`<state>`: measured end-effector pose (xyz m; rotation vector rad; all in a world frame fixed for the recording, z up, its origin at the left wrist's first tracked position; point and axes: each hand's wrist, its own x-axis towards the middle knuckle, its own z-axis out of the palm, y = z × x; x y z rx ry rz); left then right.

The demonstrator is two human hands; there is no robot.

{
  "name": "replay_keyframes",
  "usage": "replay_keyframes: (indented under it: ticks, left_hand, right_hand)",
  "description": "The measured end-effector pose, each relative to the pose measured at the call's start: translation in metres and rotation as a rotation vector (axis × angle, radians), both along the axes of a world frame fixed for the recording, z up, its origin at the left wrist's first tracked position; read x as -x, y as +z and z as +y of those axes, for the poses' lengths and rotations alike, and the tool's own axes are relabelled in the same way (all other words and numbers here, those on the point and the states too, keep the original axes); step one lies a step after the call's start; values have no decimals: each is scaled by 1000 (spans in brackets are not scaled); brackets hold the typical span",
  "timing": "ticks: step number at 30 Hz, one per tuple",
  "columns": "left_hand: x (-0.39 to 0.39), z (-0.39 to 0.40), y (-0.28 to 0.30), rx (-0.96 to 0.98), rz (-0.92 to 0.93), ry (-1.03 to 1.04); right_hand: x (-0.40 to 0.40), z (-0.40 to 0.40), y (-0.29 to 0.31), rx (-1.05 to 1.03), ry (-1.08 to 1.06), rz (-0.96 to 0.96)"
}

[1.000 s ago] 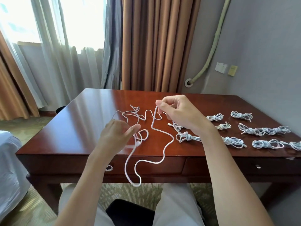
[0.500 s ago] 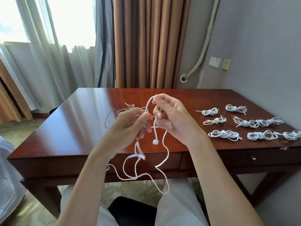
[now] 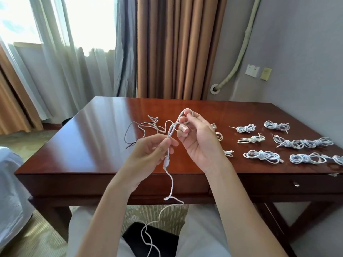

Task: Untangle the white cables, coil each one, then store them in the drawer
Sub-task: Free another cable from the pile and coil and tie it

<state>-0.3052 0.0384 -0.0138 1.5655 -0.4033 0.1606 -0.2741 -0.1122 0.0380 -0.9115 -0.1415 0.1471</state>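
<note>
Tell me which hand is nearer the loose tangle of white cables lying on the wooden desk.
Left. The left hand is raised just in front of the loose tangle of white cables, which lies on the wooden desk; the right hand is farther to its right.

Bare desk top (image 3: pixel 89 138) at left, open to reach. Blocked at right by coiled cables (image 3: pixel 262 156); at centre by loose cable (image 3: pixel 148 125) behind raised hands.

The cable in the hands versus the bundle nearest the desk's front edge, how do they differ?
The held cable is uncoiled, only its top looped; the bundle is wound and tied. The cable dangles from the left hand and right hand toward the lap; the bundle rests on the desk. Both are white.
</note>
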Motion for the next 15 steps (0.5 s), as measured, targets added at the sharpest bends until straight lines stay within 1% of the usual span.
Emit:
replay_keyframes:
  ticks: [1, 3, 4, 5, 7, 9, 11, 13, 15]
  left_hand:
    - [-1, -1, 0, 41, 2, 20]
    - [-1, -1, 1, 184, 23, 46]
    - [-2, -2, 2, 258, 35, 49]
    - [-2, -2, 3, 326, 46, 44]
    - [-1, -4, 4, 417, 60, 30]
    - [0, -8, 4, 420, 60, 59]
    - [2, -12, 2, 389, 42, 119]
    - [6, -15, -2, 400, 16, 183]
    - [11, -13, -8, 381, -2, 260]
  right_hand:
    - [1, 0, -2, 94, -22, -1]
    - [4, -2, -8, 433, -93, -57]
    - [7, -3, -12, 615, -108, -109]
    - [11, -5, -17, 751, -90, -162]
    - [21, -10, -27, 897, -12, -240]
    - [30, -13, -32, 896, 40, -274]
    - [37, -10, -36, 767, 54, -284]
    - [40, -6, -42, 699, -48, -311]
    - [42, -1, -49, 659, -180, -270]
